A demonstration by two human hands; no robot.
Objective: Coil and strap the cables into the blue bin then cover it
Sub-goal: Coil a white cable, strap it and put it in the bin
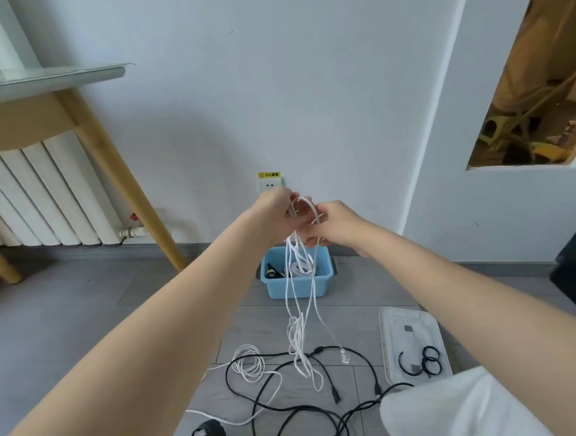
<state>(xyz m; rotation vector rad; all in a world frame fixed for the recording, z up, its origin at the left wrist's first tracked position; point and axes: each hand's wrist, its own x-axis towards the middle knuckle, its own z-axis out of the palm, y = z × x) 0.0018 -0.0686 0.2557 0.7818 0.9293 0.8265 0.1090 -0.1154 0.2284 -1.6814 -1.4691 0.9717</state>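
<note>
Floor tiles (67, 325) in grey run up to a white wall (272, 100), with a wooden table (81, 119) and a ribbed white radiator (42, 199) at the left. Against the wall below a socket (271, 185) sits the blue bin (297, 286), open, with a coiled white cable and something dark already inside. A clear lid (412, 340) lies flat on the floor to the right of the bin and nearer the camera, carrying several black straps (422, 363) curled into rings. Black cables (308, 405) sprawl loose across the tiles in the foreground, beside a small white coil (249, 361) that also lies on the floor.

Both arms reach forward and the hands meet above the bin. The left hand (276, 215) grips the top of a bundle of white cable (302, 301), fingers curled around the gathered loops (one loop arches up between the two hands). The right hand (331, 225) pinches the same bundle just beside it. Long strands hang down in front of the bin, and the lowest loops and a clear plug (344, 356) dangle at the level of the black cables.
</note>
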